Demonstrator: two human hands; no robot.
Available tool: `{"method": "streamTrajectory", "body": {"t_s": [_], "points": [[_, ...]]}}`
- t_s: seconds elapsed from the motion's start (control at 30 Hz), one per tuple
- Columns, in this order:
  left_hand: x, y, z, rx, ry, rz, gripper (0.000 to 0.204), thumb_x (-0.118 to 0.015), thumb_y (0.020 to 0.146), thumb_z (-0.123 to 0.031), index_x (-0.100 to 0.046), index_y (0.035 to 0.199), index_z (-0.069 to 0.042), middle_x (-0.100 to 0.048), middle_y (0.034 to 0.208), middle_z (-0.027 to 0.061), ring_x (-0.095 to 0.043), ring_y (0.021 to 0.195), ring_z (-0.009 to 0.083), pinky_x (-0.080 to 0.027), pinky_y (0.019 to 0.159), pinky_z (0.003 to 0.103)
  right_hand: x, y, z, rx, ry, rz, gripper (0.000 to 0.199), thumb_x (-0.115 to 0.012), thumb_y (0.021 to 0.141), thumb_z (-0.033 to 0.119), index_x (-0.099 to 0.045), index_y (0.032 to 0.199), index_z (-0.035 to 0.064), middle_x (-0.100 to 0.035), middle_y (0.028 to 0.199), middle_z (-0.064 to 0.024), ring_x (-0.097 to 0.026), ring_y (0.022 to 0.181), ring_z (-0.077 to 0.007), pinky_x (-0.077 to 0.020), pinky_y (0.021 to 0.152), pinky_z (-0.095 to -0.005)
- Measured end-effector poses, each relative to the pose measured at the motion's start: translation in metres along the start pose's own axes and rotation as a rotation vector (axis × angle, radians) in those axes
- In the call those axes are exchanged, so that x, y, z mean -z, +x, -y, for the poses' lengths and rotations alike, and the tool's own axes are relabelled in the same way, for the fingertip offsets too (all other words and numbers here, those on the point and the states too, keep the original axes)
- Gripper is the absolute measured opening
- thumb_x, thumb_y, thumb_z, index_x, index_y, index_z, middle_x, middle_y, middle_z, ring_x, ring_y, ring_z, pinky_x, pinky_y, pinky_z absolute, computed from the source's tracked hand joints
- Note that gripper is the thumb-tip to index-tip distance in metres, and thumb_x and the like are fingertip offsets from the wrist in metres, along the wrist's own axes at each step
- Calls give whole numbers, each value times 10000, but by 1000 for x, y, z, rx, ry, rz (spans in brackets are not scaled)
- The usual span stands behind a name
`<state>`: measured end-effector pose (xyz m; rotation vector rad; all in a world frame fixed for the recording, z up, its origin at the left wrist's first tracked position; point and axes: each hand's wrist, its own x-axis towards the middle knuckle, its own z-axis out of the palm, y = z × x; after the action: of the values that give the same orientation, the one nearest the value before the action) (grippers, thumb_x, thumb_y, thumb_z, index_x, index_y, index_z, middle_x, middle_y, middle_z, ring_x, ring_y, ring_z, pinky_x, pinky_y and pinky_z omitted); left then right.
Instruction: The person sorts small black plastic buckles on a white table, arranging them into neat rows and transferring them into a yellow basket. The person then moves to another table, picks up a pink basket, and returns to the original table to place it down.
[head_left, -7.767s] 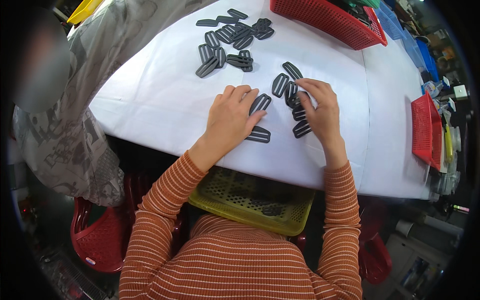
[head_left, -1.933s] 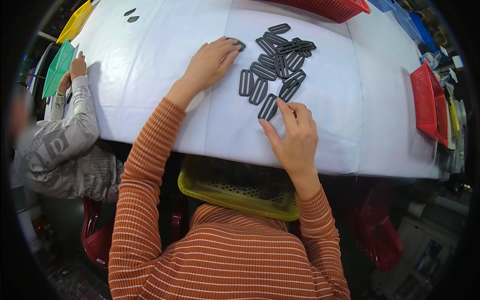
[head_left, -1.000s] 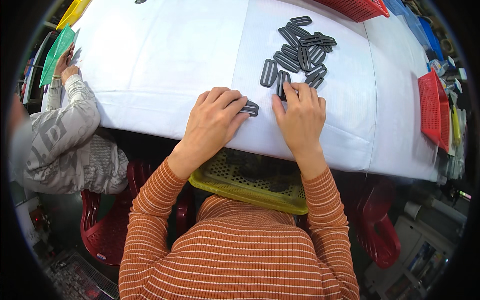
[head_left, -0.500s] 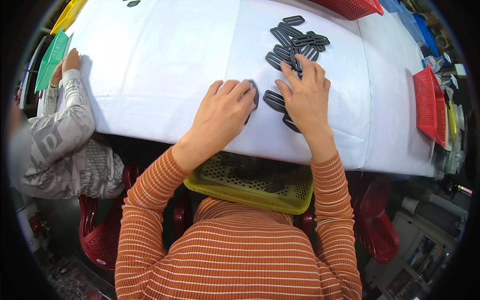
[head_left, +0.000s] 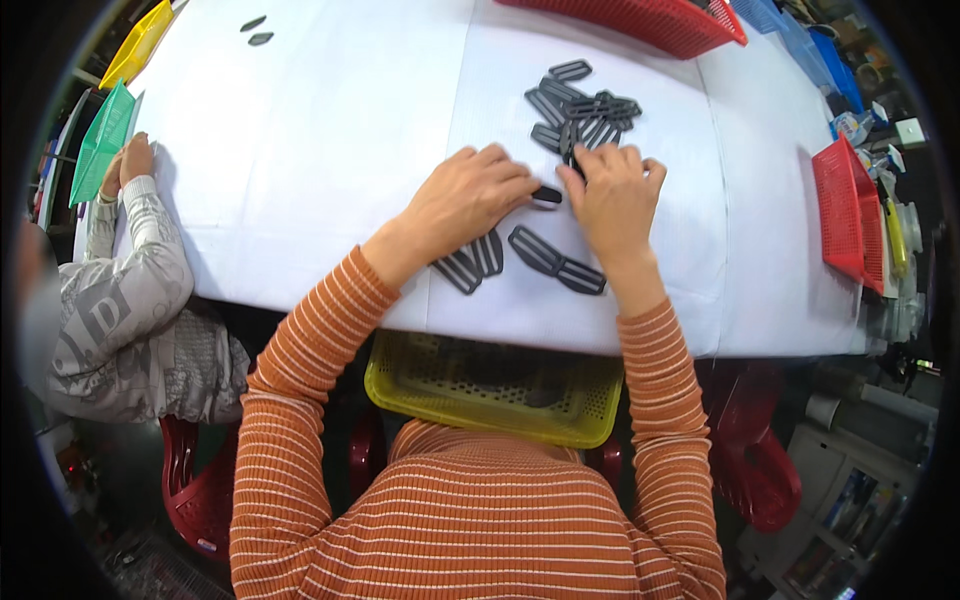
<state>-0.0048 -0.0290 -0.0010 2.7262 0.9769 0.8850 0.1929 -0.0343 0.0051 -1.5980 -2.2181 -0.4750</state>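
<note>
Shifted closer to the right hand [head_left: 617, 205], the left hand [head_left: 468, 195] pinches a black buckle [head_left: 547, 194], its partner gripping a second buckle [head_left: 569, 141] at the near edge of the pile [head_left: 604, 108], open white tabletop [head_left: 310, 150] stretching leftward

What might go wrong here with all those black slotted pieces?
First, the right hand is at a heap of overlapping pieces, so drawing one out might drag its neighbours along. Second, two loose pieces lie close by the left hand, on the near side of the white table; a careless sweep of that wrist could knock them toward the edge, perhaps down into the yellow basket below.
</note>
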Motion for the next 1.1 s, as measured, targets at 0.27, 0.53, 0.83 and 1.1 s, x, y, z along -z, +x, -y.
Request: {"method": "streamTrajectory", "body": {"t_s": [0.27,0.53,0.83,1.1], "points": [[6,-12,7,368,-363,8,94,-616,848,-125,-673,876,-55,-643,777,94,-593,795,274,-491,698,371,24,-3,8,-408,611,240,99,-646,786,210,-700,759,131,-636,674,-7,-585,729,-216,-377,772,-404],[20,-13,0,403,-232,12,141,-676,797,-98,-686,932,-58,-615,927,86,-579,881,252,-484,754,344,22,-33,-5,-221,388,63,246,-731,741,193,-709,978,131,-562,933,-31,-537,854,-223,-406,720,-362],[11,-7,3,418,-299,-76,193,-635,828,-24,-688,1012,-52,-629,970,97,-608,860,212,-504,720,306,39,-47,-37,-323,526,69,318,-690,773,90,-663,1089,69,-568,1030,-99,-553,914,-279,-464,780,-362],[4,1,-1,269,-294,-13,232,-663,817,-60,-700,1044,-79,-644,1000,70,-586,914,205,-504,754,310,46,-47,-53,80,316,218,339,-675,749,40,-685,1073,139,-599,1172,0,-555,960,-220,-435,825,-321]]}}
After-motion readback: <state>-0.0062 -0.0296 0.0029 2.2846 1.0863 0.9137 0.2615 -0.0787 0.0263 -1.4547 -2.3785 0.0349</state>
